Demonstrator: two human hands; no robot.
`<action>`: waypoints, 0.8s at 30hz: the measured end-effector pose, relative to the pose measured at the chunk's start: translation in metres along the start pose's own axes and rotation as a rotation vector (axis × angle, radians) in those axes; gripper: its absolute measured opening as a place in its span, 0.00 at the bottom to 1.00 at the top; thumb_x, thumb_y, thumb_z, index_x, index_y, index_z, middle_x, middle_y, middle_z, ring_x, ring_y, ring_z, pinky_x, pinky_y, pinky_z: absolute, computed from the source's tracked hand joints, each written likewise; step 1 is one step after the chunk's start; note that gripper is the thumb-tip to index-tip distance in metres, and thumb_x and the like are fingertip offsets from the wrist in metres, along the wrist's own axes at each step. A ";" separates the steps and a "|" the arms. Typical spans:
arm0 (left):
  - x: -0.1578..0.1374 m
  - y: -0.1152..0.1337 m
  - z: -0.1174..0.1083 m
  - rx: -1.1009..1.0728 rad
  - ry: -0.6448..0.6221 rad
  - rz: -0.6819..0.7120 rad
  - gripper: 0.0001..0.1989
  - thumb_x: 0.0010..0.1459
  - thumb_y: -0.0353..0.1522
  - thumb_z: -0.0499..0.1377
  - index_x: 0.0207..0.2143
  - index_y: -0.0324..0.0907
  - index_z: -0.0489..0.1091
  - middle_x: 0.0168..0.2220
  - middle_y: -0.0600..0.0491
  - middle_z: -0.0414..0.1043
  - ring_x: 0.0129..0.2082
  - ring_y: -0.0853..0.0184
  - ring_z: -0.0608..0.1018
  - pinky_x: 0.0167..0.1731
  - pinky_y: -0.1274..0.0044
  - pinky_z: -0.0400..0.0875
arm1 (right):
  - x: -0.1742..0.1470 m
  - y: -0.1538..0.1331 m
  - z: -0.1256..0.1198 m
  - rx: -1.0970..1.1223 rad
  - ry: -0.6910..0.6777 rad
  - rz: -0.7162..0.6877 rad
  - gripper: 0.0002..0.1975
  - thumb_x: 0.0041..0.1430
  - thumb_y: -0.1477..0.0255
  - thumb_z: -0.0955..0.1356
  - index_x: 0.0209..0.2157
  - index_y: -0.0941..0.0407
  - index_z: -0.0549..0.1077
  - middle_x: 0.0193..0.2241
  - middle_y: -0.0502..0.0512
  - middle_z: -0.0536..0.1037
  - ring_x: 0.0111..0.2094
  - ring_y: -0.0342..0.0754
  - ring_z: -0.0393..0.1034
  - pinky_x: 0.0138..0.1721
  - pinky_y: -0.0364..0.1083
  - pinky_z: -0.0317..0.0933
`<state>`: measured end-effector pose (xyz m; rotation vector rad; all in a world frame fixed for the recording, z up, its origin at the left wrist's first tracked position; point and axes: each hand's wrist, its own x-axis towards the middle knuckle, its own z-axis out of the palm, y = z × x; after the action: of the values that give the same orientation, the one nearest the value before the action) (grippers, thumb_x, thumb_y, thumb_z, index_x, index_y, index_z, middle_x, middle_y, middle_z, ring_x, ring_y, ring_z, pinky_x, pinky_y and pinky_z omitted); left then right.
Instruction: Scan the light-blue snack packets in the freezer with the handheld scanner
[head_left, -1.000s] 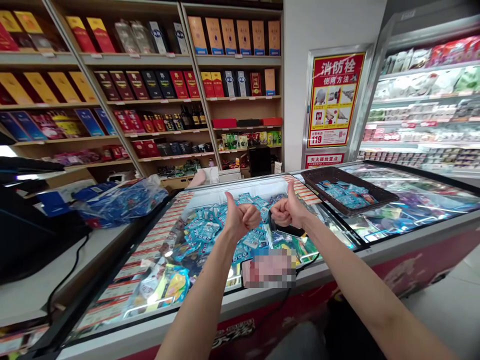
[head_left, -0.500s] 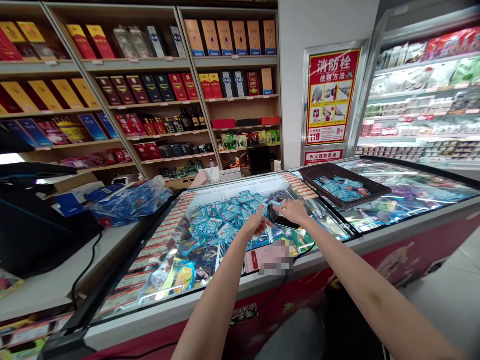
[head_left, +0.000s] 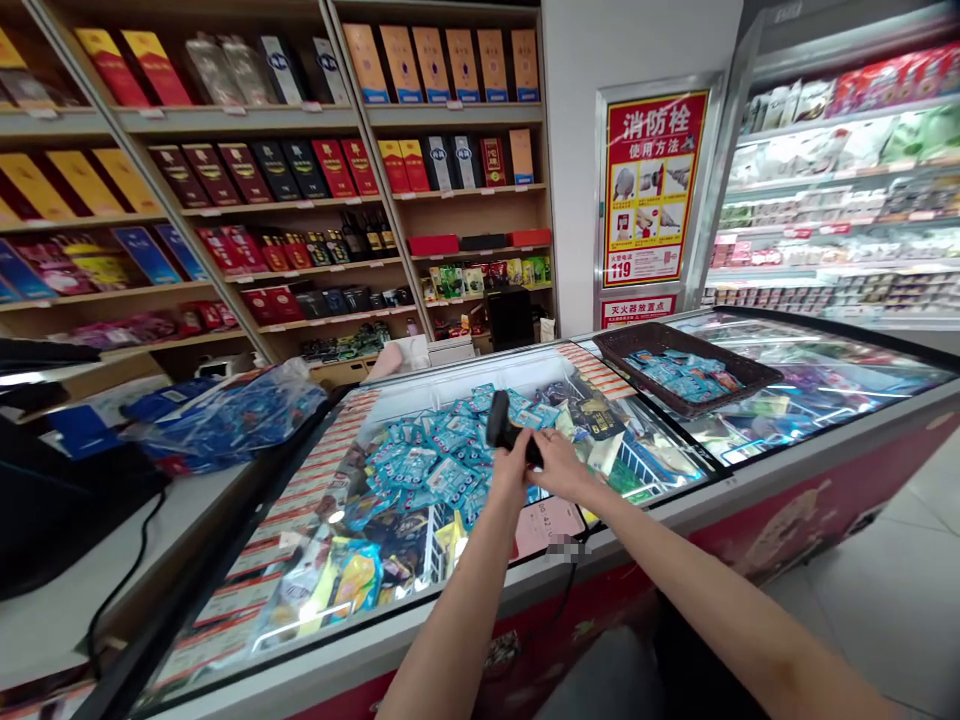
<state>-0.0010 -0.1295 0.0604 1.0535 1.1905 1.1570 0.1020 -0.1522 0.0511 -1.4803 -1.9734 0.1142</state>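
Both of my hands are on a black handheld barcode scanner (head_left: 499, 420), raised over the freezer's glass top with its head tilted up. My left hand (head_left: 511, 468) closes around the handle from the left. Against it, my right hand (head_left: 559, 466) grips the handle's lower end from the right. Behind and left of the scanner, many small blue packets (head_left: 420, 462) lie loosely heaped on the glass. A phone (head_left: 546, 526) with a pink screen rests at the near edge, just below my hands. The scanner's cable (head_left: 568, 585) hangs over the freezer front.
A dark brown basket (head_left: 759, 382) holding more blue packets sits at the right on the chest freezer (head_left: 360, 655). To the left, a clear plastic bag (head_left: 232, 415) of blue packets stands on a counter (head_left: 169, 535). Shelves (head_left: 292, 120) of boxes line the back wall.
The scanner has been lifted off the glass and turned more upright. My hands have moved closer together around its handle. The view has shifted slightly right.
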 end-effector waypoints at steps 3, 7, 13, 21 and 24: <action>0.016 0.022 -0.037 -0.041 -0.012 0.051 0.23 0.46 0.44 0.61 0.40 0.40 0.64 0.35 0.50 0.72 0.30 0.71 0.75 0.29 0.79 0.69 | 0.021 0.006 0.006 0.179 0.069 -0.101 0.25 0.58 0.57 0.62 0.54 0.56 0.64 0.47 0.58 0.71 0.50 0.49 0.62 0.51 0.47 0.54; 0.036 0.056 -0.096 0.317 0.046 0.225 0.22 0.44 0.38 0.61 0.42 0.42 0.62 0.25 0.57 0.69 0.21 0.72 0.71 0.23 0.78 0.65 | 0.054 0.057 0.020 0.001 0.014 0.197 0.20 0.61 0.62 0.59 0.49 0.58 0.69 0.40 0.59 0.75 0.46 0.51 0.66 0.49 0.48 0.57; 0.056 0.075 -0.128 1.231 0.071 0.531 0.18 0.48 0.44 0.56 0.39 0.45 0.68 0.31 0.53 0.72 0.30 0.64 0.74 0.24 0.78 0.58 | 0.090 0.086 0.056 -0.074 -0.009 0.226 0.31 0.55 0.51 0.61 0.51 0.60 0.67 0.47 0.65 0.70 0.53 0.57 0.59 0.52 0.51 0.53; 0.083 0.036 -0.112 1.284 0.027 0.619 0.21 0.56 0.45 0.50 0.49 0.45 0.62 0.38 0.50 0.73 0.36 0.62 0.75 0.28 0.78 0.61 | 0.102 0.076 0.078 -0.072 0.054 0.261 0.38 0.36 0.49 0.71 0.46 0.58 0.66 0.46 0.63 0.68 0.52 0.61 0.58 0.49 0.55 0.54; 0.090 0.032 -0.112 1.280 -0.028 0.668 0.21 0.56 0.46 0.49 0.47 0.45 0.64 0.42 0.50 0.72 0.39 0.62 0.75 0.31 0.78 0.62 | 0.102 0.088 0.069 0.099 0.077 0.262 0.30 0.43 0.59 0.71 0.47 0.54 0.62 0.41 0.57 0.71 0.43 0.54 0.65 0.43 0.51 0.58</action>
<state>-0.1142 -0.0361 0.0705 2.5570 1.6261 0.7363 0.1224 -0.0100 0.0044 -1.6460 -1.6818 0.2608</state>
